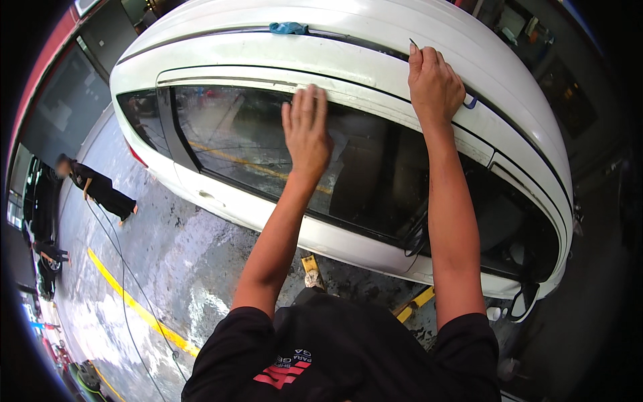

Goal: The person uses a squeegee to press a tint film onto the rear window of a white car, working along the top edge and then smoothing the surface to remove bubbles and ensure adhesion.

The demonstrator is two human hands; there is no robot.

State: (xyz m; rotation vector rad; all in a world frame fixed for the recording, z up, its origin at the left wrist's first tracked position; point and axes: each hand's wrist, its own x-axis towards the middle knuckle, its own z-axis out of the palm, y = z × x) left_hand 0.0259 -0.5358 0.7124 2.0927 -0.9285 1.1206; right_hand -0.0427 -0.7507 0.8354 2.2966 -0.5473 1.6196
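Note:
A white car [231,194] stands side-on in front of me, its roof edge and door windows within my reach. My left hand [308,130] is open, fingers stretched over the top of a door window [234,127]; I cannot tell if they touch the frame. Above the roof channel [362,41], my right hand [434,84] is closed around a slim tool [471,102]. Its thin dark tip sticks out past the thumb and a blue end shows below the fist; the middle is hidden. A crumpled blue cloth or glove [288,28] lies on the roof edge.
Yellow stands or steps [415,303] are on the floor beside the car. A person in dark clothes [100,187] holds a long hose or cable [127,268] at the left. Another person [50,252] and a dark car [41,201] are farther off. A side mirror [524,301] juts out at right.

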